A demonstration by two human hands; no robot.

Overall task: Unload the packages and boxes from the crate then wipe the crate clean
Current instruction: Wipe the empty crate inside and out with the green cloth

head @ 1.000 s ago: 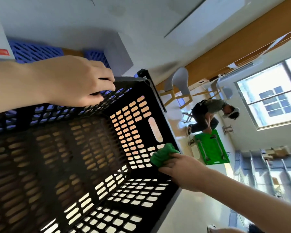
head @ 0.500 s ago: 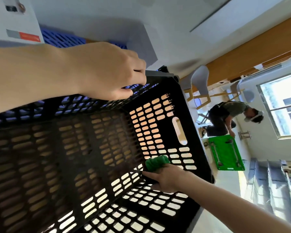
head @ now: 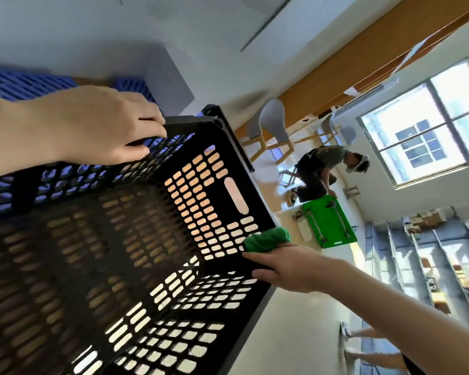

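Observation:
A black slotted plastic crate [head: 206, 190] fills the lower left of the head view, and I look into its empty inside. My left hand [head: 92, 125] grips the crate's upper rim near a corner. My right hand [head: 290, 266] holds a bunched green cloth [head: 266, 239] against the inner face of the crate's end wall, near the rim below the oval handle slot.
A blue slotted crate [head: 25, 85] and a white box [head: 168, 79] sit behind the black crate. Beyond it, a person [head: 322, 169] crouches over a green board [head: 328, 226] on the floor. Chairs [head: 274, 125], shelving [head: 428, 253] and a window are at right.
My right hand and the green cloth have slid from the crate's inner corner outward to the rim of the end wall. My left hand keeps its grip on the rim. The view has shifted.

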